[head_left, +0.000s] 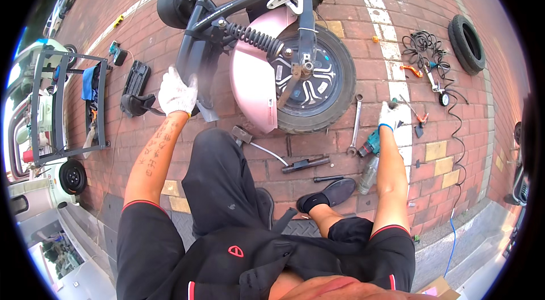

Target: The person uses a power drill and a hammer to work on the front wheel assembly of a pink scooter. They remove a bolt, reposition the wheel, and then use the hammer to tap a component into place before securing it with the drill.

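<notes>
An electric scooter lies on its side in front of me. Its rear wheel (335, 81) with black tyre, pink mudguard (250, 76) and black shock-absorber spring (252, 38) show plainly. My left hand (177, 93), in a white glove, rests against the scooter's dark body with fingers apart. At the right my gloved right hand (390, 115) is closed around the handle end of a green power drill (372, 143); its chuck points down and left. A combination wrench (356, 124) lies between the wheel and the drill.
A hammer (243, 134), a dark bar tool (306, 164) and a clear bottle (369, 175) lie near my feet. Coiled black hose (423, 44) and a loose tyre (466, 44) are at the right. A tool cart (68, 67) and an open black case (136, 78) stand left.
</notes>
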Demonstrator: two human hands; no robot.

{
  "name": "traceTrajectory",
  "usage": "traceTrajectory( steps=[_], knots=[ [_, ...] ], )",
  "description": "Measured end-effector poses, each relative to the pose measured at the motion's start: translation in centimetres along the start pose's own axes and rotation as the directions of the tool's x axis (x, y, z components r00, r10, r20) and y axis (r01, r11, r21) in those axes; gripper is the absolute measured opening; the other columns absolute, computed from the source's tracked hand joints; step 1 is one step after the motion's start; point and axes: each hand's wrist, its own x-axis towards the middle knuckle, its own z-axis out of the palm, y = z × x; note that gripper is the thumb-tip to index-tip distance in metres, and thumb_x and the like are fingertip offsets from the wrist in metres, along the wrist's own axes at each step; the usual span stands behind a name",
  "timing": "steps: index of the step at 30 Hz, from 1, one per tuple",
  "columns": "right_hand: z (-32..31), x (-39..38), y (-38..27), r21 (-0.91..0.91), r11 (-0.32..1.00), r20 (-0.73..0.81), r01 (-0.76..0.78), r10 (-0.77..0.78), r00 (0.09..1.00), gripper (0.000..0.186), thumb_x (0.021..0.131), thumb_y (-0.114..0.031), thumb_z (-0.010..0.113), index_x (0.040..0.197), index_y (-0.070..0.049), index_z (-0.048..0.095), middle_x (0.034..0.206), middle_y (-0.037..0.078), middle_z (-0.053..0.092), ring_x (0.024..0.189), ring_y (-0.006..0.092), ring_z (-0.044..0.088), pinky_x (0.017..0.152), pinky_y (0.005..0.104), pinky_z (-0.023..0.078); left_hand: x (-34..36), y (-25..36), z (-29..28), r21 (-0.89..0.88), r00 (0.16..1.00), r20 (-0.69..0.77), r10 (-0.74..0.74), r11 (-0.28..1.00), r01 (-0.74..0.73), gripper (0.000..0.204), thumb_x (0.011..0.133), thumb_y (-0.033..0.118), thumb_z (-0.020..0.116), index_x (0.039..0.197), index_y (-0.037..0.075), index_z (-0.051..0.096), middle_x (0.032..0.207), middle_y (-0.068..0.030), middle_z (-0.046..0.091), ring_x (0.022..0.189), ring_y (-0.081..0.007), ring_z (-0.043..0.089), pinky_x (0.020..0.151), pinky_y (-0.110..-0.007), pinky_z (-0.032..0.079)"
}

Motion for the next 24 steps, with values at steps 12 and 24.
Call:
traceTrajectory(
  steps=[12,24],
  knots=[
    [-7.0,-16.1,-25.6,0.216,0.638,0.117,0.739,-0.768,0.630,0.058,0.093,-0.020,0.069,0.148,-0.021,0.053,0.106,0.017,0.065,0.082,0.0404,0.069,0.072,0.0514,0.056,0.3,0.7,0.6,-0.026,1.000,0.006,0.000,1.000,0.001,0.068,0.094,0.053,0.065,0.142,0.006,0.053,0.116,-0.0197,0.066,0.107,-0.0367,0.068,0.092,-0.047,0.054],
    [-7.2,-16.6,-29.4,-0.122,0.612,0.176,0.781,-0.761,0.624,0.044,0.092,-0.019,0.064,0.136,-0.026,0.067,0.104,0.015,0.064,0.078,0.0349,0.070,0.068,0.0475,0.058,0.3,0.1,1.0,-0.035,0.999,-0.032,0.012,0.999,-0.013,0.071,0.090,0.050,0.069,0.141,0.005,0.051,0.117,-0.0220,0.066,0.104,-0.0386,0.069,0.087,-0.048,0.057]
  ],
)
